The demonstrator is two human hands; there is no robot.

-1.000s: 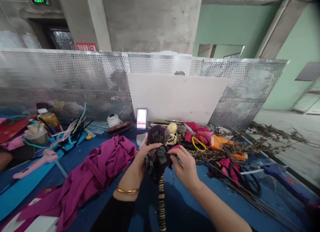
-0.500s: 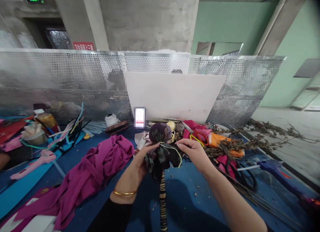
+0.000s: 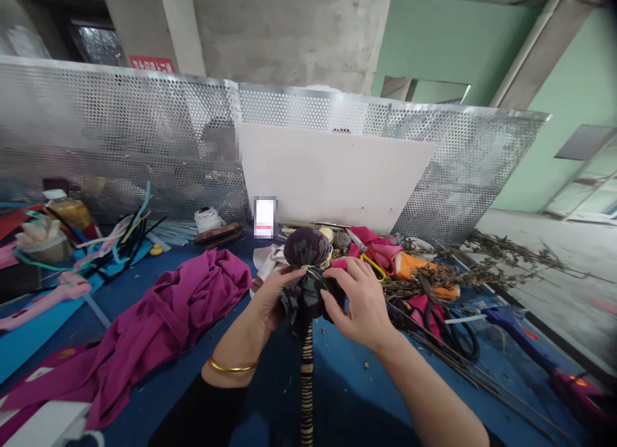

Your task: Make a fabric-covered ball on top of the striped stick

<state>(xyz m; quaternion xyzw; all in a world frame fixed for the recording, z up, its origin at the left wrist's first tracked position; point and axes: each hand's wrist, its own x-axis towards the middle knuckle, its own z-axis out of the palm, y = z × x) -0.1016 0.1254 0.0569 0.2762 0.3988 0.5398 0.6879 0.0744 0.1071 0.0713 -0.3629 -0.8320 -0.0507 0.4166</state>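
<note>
Looks like craft workshop in rough, unfinished building. Walled in raw concrete [image 3: 289,35] and green paint [image 3: 448,42]. Fitted with blue worktable [image 3: 335,366] backed by perforated metal divider [image 3: 144,112]. Strewn with purple cloth [image 3: 178,312], scissors [image 3: 369,254], yarn ball [image 3: 326,234], dried plants [image 3: 482,274], pink glue gun [image 3: 72,286], blue glue gun [image 3: 515,334].

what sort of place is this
Probably a craft workshop in a bare, unfinished building: a blue table holds purple cloth, red-and-yellow-handled scissors and a blue glue gun, with a raw concrete wall behind.
</note>
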